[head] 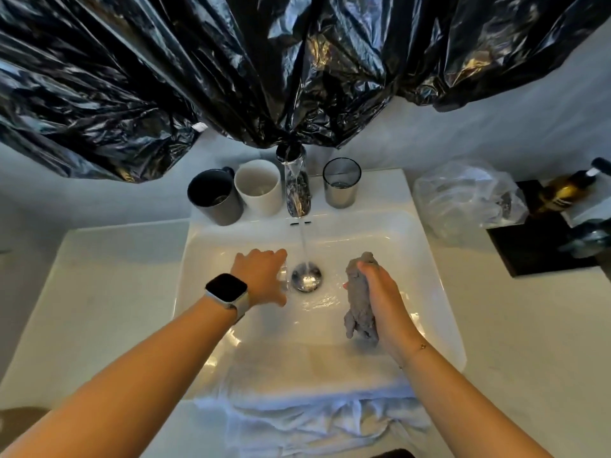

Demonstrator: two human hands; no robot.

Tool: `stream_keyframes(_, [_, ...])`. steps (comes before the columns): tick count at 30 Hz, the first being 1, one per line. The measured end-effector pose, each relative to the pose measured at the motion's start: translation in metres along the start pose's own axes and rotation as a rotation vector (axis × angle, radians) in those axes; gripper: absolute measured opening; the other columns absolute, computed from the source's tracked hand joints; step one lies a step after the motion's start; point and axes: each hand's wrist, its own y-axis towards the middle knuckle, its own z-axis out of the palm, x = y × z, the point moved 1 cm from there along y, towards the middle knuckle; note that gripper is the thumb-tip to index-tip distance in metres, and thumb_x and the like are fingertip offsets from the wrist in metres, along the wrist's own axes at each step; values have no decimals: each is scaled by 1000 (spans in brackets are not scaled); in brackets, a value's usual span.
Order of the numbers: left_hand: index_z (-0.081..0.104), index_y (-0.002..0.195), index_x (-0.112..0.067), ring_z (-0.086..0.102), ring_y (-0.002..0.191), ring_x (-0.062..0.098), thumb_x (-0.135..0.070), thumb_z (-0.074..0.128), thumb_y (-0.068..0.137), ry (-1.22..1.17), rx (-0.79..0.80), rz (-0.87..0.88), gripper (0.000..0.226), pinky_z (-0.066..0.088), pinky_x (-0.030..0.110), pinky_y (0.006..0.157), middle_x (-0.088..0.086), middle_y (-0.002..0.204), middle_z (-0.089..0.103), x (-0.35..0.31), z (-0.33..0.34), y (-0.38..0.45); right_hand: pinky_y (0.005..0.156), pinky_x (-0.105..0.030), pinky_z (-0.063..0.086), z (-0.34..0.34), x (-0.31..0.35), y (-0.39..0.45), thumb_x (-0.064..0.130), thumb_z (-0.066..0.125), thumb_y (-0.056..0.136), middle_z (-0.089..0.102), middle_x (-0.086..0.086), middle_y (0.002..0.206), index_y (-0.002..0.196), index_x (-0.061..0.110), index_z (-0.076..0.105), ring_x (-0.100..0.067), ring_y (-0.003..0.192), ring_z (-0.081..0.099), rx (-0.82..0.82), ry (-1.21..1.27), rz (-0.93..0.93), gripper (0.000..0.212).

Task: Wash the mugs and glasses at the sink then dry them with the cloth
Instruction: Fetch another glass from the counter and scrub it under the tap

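Observation:
My left hand grips a clear glass low in the white sink, just left of the drain. Most of the glass is hidden under the hand. My right hand holds a wet grey cloth bunched up, right of the drain. Water runs from the tap onto the drain between the hands. On the sink's back ledge stand a dark grey mug, a white mug and a smoky glass.
A white towel lies over the sink's front edge. Black plastic sheeting hangs above the tap. A clear plastic bag lies on the counter at right, beside a black tray with a bottle.

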Motion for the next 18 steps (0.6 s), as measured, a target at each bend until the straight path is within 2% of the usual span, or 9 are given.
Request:
stream_keyframes(2, [46, 122, -25, 52, 99, 25, -53, 76, 69, 148, 66, 1, 67, 36, 41, 82, 0, 114, 62, -1, -6, 2, 52, -25, 52, -3, -2, 2, 55, 49, 78, 66, -14, 101, 110, 16, 59, -14, 64, 68, -36, -49, -43, 51])
stream_keyframes(3, [46, 126, -25, 53, 107, 26, -55, 75, 70, 225, 91, 2, 70, 37, 42, 88, -1, 117, 61, -2, -7, 2, 68, -33, 57, -3, -3, 3, 54, 49, 80, 67, -14, 106, 104, 19, 60, -19, 79, 70, -69, -97, -85, 44])
stream_keyframes(4, [46, 128, -25, 51, 113, 26, -58, 74, 71, 296, 105, 3, 72, 36, 43, 93, -1, 120, 60, -4, -9, 3, 83, -38, 56, -5, -3, 4, 54, 50, 82, 68, -13, 110, 99, 20, 60, -24, 93, 68, -88, -135, -116, 39])
stream_keyframes(6, [46, 130, -24, 51, 116, 26, -62, 73, 72, 391, 103, -5, 75, 35, 43, 96, -1, 122, 59, -8, -13, 3, 95, -42, 52, -5, -4, 5, 55, 51, 83, 68, -10, 110, 96, 23, 60, -27, 104, 65, -81, -153, -134, 36])
stream_keyframes(10, [47, 131, -24, 51, 116, 25, -63, 73, 72, 457, 85, -14, 75, 35, 43, 96, -1, 122, 59, -11, -17, 6, 97, -44, 51, -5, -4, 8, 52, 52, 86, 67, -10, 111, 101, 23, 60, -28, 106, 64, -73, -171, -141, 33])
stream_keyframes(13, [47, 129, -24, 52, 113, 24, -59, 74, 72, 358, 44, -1, 73, 39, 40, 91, -1, 122, 58, -6, -18, 6, 98, -45, 50, -7, -4, 13, 44, 54, 94, 66, -12, 114, 107, 18, 59, -30, 108, 62, -73, -184, -139, 29])
stream_keyframes(16, [48, 127, -25, 56, 104, 22, -57, 76, 69, 47, -125, 48, 72, 41, 33, 77, -4, 119, 60, -2, -19, 11, 88, -39, 51, -10, -3, 20, 33, 58, 95, 66, -13, 110, 115, 9, 58, -29, 105, 63, -73, -191, -117, 31])
stream_keyframes(18, [50, 125, -27, 59, 100, 20, -55, 80, 66, -259, -231, 58, 72, 43, 31, 76, -8, 115, 62, -1, -17, 17, 76, -34, 50, -11, -2, 25, 22, 60, 94, 66, -12, 103, 119, 6, 57, -32, 105, 63, -62, -114, -65, 30])
